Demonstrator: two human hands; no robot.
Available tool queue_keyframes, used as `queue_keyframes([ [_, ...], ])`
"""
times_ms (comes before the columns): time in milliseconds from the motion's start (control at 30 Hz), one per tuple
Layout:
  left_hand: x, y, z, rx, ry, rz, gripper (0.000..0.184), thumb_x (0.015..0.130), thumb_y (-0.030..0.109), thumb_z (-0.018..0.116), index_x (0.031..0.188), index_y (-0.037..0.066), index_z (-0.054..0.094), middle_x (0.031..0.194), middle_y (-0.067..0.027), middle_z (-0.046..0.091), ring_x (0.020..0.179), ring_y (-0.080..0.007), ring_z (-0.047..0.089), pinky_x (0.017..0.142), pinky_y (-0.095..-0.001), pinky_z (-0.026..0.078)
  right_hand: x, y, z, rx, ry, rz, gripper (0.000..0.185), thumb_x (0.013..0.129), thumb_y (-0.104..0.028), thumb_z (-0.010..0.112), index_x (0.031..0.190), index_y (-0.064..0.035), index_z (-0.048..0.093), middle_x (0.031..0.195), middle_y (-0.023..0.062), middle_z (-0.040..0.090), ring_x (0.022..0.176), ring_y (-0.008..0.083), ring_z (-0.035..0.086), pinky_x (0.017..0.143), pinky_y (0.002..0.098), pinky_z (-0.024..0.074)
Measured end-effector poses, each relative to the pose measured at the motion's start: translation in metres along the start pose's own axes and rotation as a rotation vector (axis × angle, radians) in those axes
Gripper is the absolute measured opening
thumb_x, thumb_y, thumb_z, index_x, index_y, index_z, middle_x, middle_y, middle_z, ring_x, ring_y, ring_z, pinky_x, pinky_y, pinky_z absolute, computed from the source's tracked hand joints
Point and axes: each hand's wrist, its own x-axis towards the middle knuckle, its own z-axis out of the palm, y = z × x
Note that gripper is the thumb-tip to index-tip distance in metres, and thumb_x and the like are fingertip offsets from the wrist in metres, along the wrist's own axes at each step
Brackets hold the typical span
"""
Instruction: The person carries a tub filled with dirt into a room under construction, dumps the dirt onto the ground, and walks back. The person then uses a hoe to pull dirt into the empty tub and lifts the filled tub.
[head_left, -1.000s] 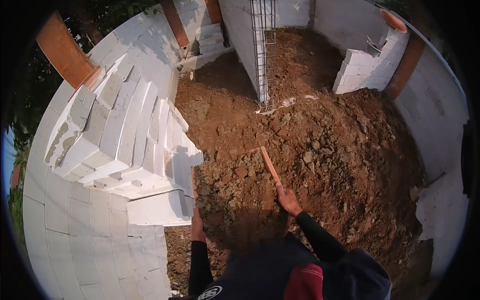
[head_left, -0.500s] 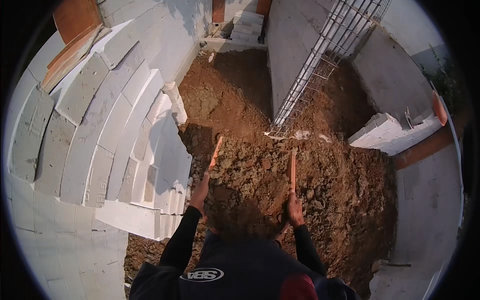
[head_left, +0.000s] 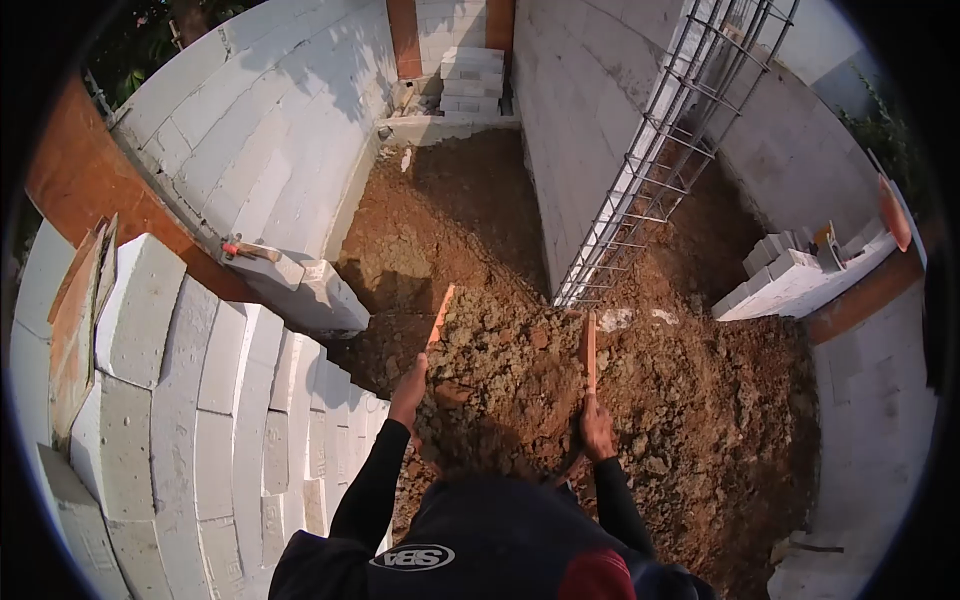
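Observation:
My left hand (head_left: 408,395) is closed on the near end of a narrow wooden bar (head_left: 441,315), which points away from me. On the other side my right hand (head_left: 598,428) grips a second wooden bar (head_left: 590,350), roughly parallel to the first. Clumpy brown soil (head_left: 500,370) lies heaped between the two bars. Whether a board or tray joins them underneath is hidden by the soil. My forearms reach forward in dark sleeves.
Stacked pale blocks (head_left: 215,430) rise close on my left. A tool with a red head (head_left: 250,250) rests on a block ledge. A steel rebar cage (head_left: 650,180) stands ahead to the right. More blocks (head_left: 790,270) sit by the right wall; loose soil (head_left: 700,430) covers the ground.
The view has shifted, bringing more of the left wall and the red-headed tool into sight. Both hands keep their grip on the bars, with the soil still between them.

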Motion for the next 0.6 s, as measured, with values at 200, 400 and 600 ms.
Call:
queue_keyframes([
  [200,0.092,0.084,-0.005,-0.094,0.096,0.151,0.091,0.096,0.070,0.037,0.155,0.002,0.025,0.161,-0.0160,0.024,0.148,-0.0285,0.023,0.119,-0.0432,0.023,0.227,0.011,0.017,-0.557,0.174,-0.598,0.039,0.108,-0.028,0.040,0.129,0.0027,0.052,0.082,0.0062,0.043,0.071,0.0174,0.043,0.063,0.0368,0.0368],
  [400,0.187,0.085,-0.032,-0.355,0.117,0.163,0.077,0.102,0.059,0.038,0.151,0.000,0.036,0.152,-0.0113,0.041,0.137,-0.0217,0.042,0.111,-0.0350,0.034,0.343,-0.074,0.039,-0.475,0.017,-0.667,0.038,0.106,-0.024,0.045,0.131,0.0043,0.050,0.103,0.0108,0.053,0.084,0.0172,0.048,0.067,0.0348,0.0385],
  [600,0.273,0.137,-0.066,-0.517,0.138,0.195,0.070,0.105,0.052,0.037,0.152,0.001,0.033,0.153,-0.0097,0.041,0.137,-0.0216,0.043,0.111,-0.0346,0.036,0.398,-0.246,0.076,-0.135,-0.068,-0.257,0.066,0.100,-0.058,0.042,0.080,0.0042,0.054,0.066,0.0119,0.048,0.069,0.0209,0.043,0.066,0.0404,0.0410],
])
